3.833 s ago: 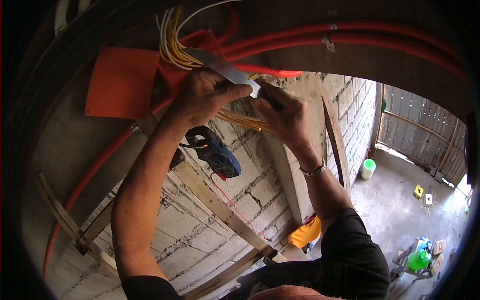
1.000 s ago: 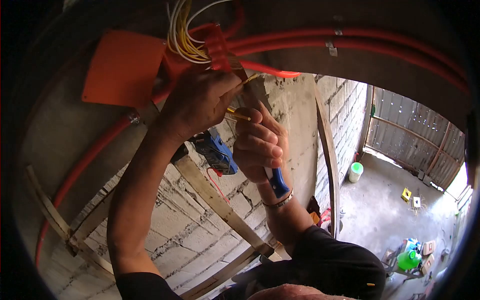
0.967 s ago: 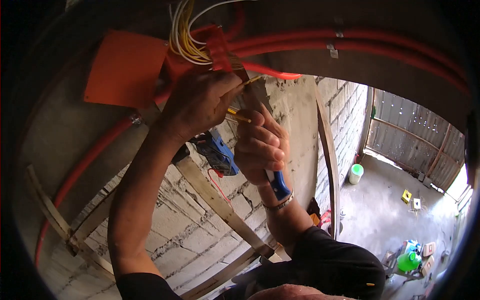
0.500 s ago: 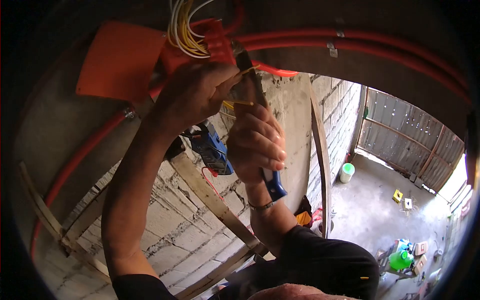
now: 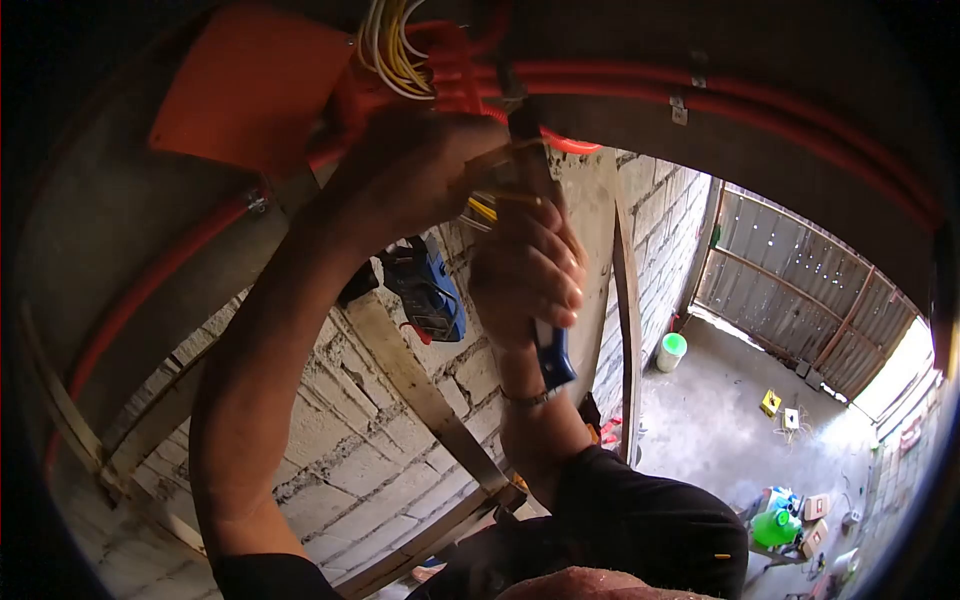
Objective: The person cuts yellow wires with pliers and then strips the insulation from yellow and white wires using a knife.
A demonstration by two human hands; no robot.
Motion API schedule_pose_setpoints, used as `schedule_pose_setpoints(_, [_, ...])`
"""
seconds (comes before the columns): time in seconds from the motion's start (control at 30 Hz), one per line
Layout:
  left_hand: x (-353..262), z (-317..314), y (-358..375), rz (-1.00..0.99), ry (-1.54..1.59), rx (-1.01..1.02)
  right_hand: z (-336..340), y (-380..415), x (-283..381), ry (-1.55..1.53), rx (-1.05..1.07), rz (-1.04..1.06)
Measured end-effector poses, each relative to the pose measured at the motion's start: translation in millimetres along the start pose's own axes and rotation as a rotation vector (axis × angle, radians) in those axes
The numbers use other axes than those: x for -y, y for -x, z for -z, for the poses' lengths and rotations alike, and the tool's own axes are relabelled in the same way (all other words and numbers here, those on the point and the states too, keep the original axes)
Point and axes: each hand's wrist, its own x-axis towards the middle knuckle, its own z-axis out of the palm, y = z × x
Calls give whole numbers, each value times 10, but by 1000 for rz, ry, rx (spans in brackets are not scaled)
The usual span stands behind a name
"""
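Note:
My left hand point(image 5: 425, 165) is raised below an orange electrical box point(image 5: 455, 65), its fingers closed around yellow wire point(image 5: 483, 208). My right hand point(image 5: 528, 262) wraps around the blue-and-white handle of a knife-like tool point(image 5: 553, 358), its long dark blade pointing up. Yellow wire crosses the blade close to my left fingertips. Blur and shade hide the exact contact there. White and yellow wires point(image 5: 390, 50) loop out of the box, and a flat orange panel point(image 5: 250, 85) lies beside it.
Red conduits point(image 5: 620, 78) run along the ceiling, and another point(image 5: 165, 290) curves down the left side. A blue-and-black device point(image 5: 430, 290) is beside a wooden beam point(image 5: 420, 390). Far below on the floor are a bucket point(image 5: 671, 352) and a green container point(image 5: 775, 527).
The view has shifted slightly. Both hands appear a little farther right, with the left hand darker and more blurred. The tool's blade looks more upright, and both grips stay closed.

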Motion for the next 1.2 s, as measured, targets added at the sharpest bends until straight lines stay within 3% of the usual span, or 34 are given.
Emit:
schedule_pose_setpoints(0.13, [7, -116, 11, -103, 42, -70, -75, 152, -62, 21, -21, 8])
schedule_pose_setpoints(0.47, [55, -113, 38, -75, 62, -12, 14, 9, -103, -32, 46, 49])
schedule_pose_setpoints(0.57, [66, -83, 14, -98, 77, -117, 5, -135, -54, 4, 68, 23])
schedule_pose_setpoints(0.67, [82, -47, 14, -73, 42, -49, -7, 13, -153, -74, 102, 4])
schedule_pose_setpoints(0.7, [91, -76, 19, -74, -4, -64, -53, 81, -180, -44, 38, 21])
schedule_pose_setpoints(0.77, [119, -72, 22, -68, -48, -80, -322, 224, -191, 36, 345, -41])
schedule_pose_setpoints(0.8, [141, -44, 36, -55, -51, -43, -840, 395, -207, 304, 139, 46])
schedule_pose_setpoints(0.83, [127, -74, 66, -43, -33, 15, -697, 202, -111, 336, 501, 54])
schedule_pose_setpoints(0.87, [157, -125, 60, -56, 32, -18, -864, 129, -99, 469, 308, 117])
schedule_pose_setpoints(0.9, [24, -32, 46, 71, 102, 59, -959, 116, 81, 573, 171, 42])
schedule_pose_setpoints(0.97, [53, -53, 24, 123, 202, 41, -1090, 169, 229, 862, -94, -94])
schedule_pose_setpoints(1.03, [117, -76, 14, 53, 153, 37, -1155, 271, 343, 1358, -285, -37])
schedule_pose_setpoints(1.1, [152, -110, 11, -6, 120, 36, -1380, 202, 405, 1913, -640, 32])
schedule_pose_setpoints(1.13, [163, -137, 1, -26, 133, 33, -1475, 115, 459, 2117, -620, -50])
schedule_pose_setpoints(1.2, [155, -164, -27, -52, 143, 42, -1663, -18, 657, 2445, -659, -405])
